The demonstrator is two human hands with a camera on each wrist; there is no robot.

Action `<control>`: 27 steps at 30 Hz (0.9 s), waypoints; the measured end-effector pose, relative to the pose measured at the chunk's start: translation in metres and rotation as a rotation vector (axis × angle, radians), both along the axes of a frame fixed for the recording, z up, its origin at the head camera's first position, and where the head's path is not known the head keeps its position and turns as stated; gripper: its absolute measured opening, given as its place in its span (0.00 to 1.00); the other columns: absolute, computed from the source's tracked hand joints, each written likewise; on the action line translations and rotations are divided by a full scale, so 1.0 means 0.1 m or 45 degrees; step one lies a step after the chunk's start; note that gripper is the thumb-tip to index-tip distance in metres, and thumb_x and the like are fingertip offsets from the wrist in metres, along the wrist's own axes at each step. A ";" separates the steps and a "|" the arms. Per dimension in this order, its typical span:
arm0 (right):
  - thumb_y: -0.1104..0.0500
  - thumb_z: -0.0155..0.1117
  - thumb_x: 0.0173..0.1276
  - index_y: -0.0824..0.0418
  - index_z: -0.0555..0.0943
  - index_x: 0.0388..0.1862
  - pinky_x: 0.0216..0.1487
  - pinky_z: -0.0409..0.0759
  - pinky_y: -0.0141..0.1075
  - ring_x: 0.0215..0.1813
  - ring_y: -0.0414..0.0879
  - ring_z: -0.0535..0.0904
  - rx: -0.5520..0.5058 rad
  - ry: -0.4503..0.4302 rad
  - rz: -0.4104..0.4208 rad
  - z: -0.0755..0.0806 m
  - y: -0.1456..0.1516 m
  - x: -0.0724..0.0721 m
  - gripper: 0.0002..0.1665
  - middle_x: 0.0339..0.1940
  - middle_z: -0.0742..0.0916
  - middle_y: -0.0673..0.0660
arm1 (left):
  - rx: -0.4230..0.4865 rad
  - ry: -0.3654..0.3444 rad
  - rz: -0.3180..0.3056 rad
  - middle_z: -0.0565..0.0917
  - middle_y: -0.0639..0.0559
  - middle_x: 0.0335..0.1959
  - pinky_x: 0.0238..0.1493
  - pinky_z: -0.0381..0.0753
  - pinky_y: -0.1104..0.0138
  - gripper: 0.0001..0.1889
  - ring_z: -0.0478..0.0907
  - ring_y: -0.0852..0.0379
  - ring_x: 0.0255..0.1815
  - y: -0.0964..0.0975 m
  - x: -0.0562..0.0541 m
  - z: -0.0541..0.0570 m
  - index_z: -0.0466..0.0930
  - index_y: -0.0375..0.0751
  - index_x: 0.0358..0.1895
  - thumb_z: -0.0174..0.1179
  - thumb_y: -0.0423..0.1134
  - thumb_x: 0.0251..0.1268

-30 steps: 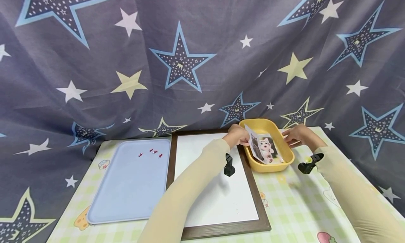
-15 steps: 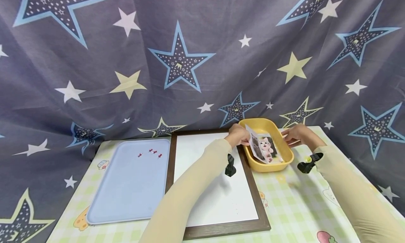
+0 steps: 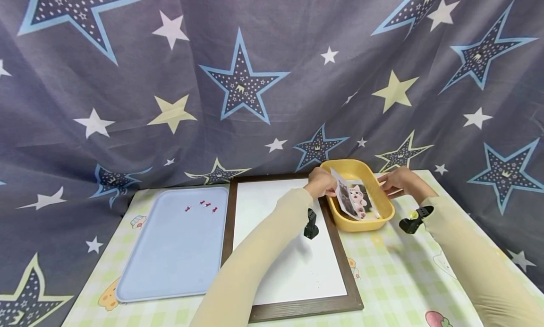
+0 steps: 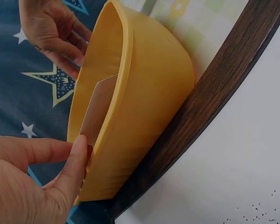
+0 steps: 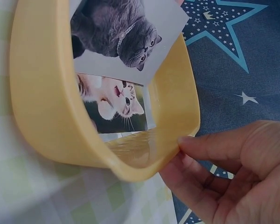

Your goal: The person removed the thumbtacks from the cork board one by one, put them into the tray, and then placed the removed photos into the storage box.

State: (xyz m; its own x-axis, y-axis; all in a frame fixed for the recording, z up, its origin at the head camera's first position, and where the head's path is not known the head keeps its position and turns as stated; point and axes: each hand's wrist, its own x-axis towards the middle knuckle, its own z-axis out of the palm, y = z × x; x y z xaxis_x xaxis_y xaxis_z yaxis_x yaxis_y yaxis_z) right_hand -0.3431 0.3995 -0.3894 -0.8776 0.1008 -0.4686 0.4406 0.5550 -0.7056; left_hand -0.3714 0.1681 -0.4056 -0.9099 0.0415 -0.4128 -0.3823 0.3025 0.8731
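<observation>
A yellow plastic basin (image 3: 354, 227) stands at the back right of the table. Thumb and fingers of my left hand (image 3: 320, 181) pinch a photo of a grey cat (image 5: 119, 28), which leans up at the basin's left side. Beneath it, inside the basin, lies a photo of a pale kitten (image 3: 358, 198) with its mouth open; the grey cat photo covers part of it. At the opposite side my right hand (image 5: 242, 168) grips the basin's rim, thumb on top and fingers curled under the outside.
Left of the basin lies a whiteboard (image 3: 306, 275) in a dark wooden frame. A light blue tray (image 3: 170, 251) farther left holds several red push pins (image 3: 208, 204). Behind the table hangs a grey curtain (image 3: 272, 142) with stars. The checked tablecloth (image 3: 382, 279) lies underneath.
My left wrist has shifted very slightly to the right, still pinching the grey cat photo. The right hand and the basin look unchanged.
</observation>
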 end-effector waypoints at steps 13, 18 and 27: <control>0.74 0.57 0.69 0.78 0.67 0.71 0.49 0.89 0.43 0.32 0.40 0.82 -0.006 -0.025 0.026 -0.01 -0.01 0.00 0.32 0.26 0.85 0.47 | 0.004 0.034 0.050 0.83 0.40 0.44 0.35 0.91 0.60 0.14 0.88 0.45 0.35 0.01 0.08 0.03 0.75 0.34 0.24 0.61 0.12 0.53; 0.74 0.58 0.69 0.78 0.67 0.71 0.51 0.89 0.45 0.32 0.41 0.82 0.006 -0.005 0.019 -0.01 0.00 0.00 0.31 0.26 0.86 0.47 | -0.004 0.044 0.049 0.83 0.38 0.55 0.34 0.91 0.61 0.11 0.88 0.45 0.36 0.03 0.09 0.03 0.77 0.32 0.29 0.61 0.12 0.53; 0.74 0.58 0.70 0.78 0.67 0.72 0.49 0.89 0.44 0.32 0.40 0.82 0.013 -0.015 0.026 -0.02 0.01 -0.02 0.31 0.26 0.85 0.46 | 0.033 0.047 0.056 0.83 0.38 0.56 0.36 0.91 0.59 0.12 0.88 0.43 0.41 0.03 0.10 0.02 0.82 0.27 0.39 0.62 0.13 0.53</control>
